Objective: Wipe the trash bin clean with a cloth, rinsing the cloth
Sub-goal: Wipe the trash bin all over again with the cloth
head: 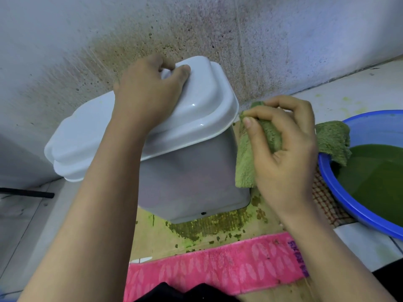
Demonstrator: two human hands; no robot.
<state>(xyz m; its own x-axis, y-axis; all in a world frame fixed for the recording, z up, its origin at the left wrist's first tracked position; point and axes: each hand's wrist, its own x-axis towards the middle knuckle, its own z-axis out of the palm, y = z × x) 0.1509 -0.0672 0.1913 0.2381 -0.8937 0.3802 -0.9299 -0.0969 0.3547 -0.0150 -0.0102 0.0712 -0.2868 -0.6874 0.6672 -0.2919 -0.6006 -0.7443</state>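
Observation:
A pale grey trash bin (192,177) with a lighter lid (205,101) stands against the stained wall, tilted a little. My left hand (146,92) lies on top of the lid, fingers curled over its far edge. My right hand (283,147) grips a green-stained cloth (246,158) pressed against the bin's right side. One end of the cloth (333,138) trails over the rim of a blue basin (357,210).
The blue basin at the right holds green murky water (375,177) and sits on a checked rag (322,199). A pink towel (218,271) lies in front. Green smears (209,225) mark the board under the bin. A black rod (26,192) lies at left.

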